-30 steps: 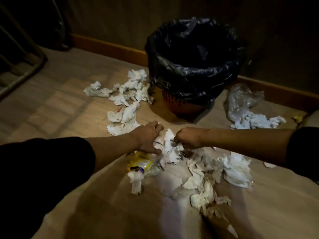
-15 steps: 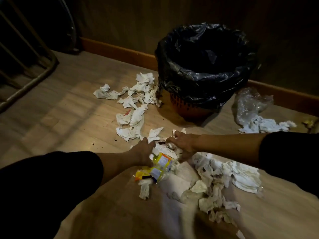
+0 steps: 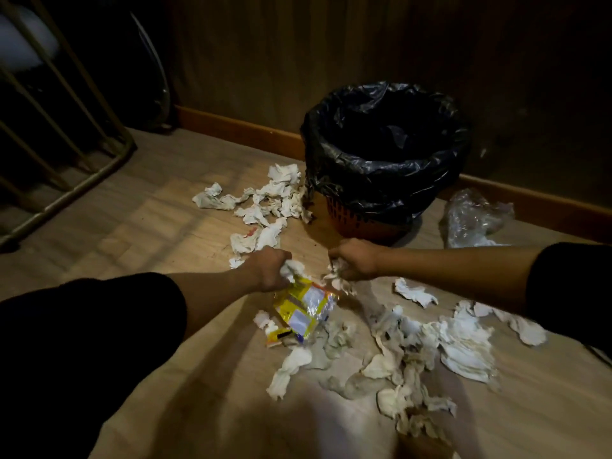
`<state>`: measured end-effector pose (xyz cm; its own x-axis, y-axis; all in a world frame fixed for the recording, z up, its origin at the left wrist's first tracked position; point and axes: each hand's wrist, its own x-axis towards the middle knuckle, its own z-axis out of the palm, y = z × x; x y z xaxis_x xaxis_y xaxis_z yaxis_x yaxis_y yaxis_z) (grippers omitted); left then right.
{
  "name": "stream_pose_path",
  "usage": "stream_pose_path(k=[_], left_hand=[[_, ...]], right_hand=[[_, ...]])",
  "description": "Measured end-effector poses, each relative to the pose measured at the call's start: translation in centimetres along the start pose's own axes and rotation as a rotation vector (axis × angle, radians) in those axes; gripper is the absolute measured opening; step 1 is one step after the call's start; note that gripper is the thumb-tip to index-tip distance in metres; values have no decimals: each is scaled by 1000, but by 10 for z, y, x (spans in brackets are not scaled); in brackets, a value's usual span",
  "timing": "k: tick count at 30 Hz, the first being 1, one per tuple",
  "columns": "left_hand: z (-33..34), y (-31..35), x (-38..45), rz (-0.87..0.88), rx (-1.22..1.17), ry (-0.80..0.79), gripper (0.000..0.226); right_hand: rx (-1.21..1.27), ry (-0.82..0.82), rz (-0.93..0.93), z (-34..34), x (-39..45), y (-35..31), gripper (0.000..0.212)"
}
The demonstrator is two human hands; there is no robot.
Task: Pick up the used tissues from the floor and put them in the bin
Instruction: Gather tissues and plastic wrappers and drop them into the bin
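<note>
Here, left hand (image 3: 269, 267) fisted around crumpled white tissue (image 3: 291, 268) above yellow plastic wrapper (image 3: 303, 309), right hand (image 3: 355, 258) fisted on another white wad (image 3: 337, 276), near black-lined orange bin (image 3: 385, 167); fingertips hidden.

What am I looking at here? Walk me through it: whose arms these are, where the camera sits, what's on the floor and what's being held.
There is no machine: a person wears a camera on the head, so this single view looks down at their own arms. The left hand is closed on a wad of tissue with a yellow wrapper hanging from it. The right hand is closed on another clump of tissues. Crumpled white tissues litter the wooden floor, some nearer the wall too. Behind the hands stands a bin lined with a black bag. A clear plastic bag lies to its right.
</note>
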<state>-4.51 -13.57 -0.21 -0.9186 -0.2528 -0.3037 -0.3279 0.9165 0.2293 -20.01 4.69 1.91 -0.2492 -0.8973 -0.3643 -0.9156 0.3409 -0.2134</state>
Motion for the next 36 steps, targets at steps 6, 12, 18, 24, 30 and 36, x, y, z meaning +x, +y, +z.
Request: stream_pose_path(k=[6, 12, 18, 24, 30, 36], left_hand=[[-69, 14, -10, -113, -248, 201, 60], [-126, 32, -21, -168, -719, 580, 26], [-185, 74, 5, -299, -1081, 793, 47], [-223, 127, 55, -339, -1341, 650, 65], [-225, 161, 97, -290, -1481, 600, 60], [-212, 169, 114, -179, -1158, 376, 76]], right_hand=[[260, 270, 101, -55, -36, -1, 36], [461, 599, 45, -120, -57, -11, 30], [922, 873, 303, -171, -60, 24, 17], [1374, 896, 516, -192, -60, 55, 12], [1567, 947, 444, -207, -73, 67, 20], [1655, 945, 481, -208, -73, 91, 43]])
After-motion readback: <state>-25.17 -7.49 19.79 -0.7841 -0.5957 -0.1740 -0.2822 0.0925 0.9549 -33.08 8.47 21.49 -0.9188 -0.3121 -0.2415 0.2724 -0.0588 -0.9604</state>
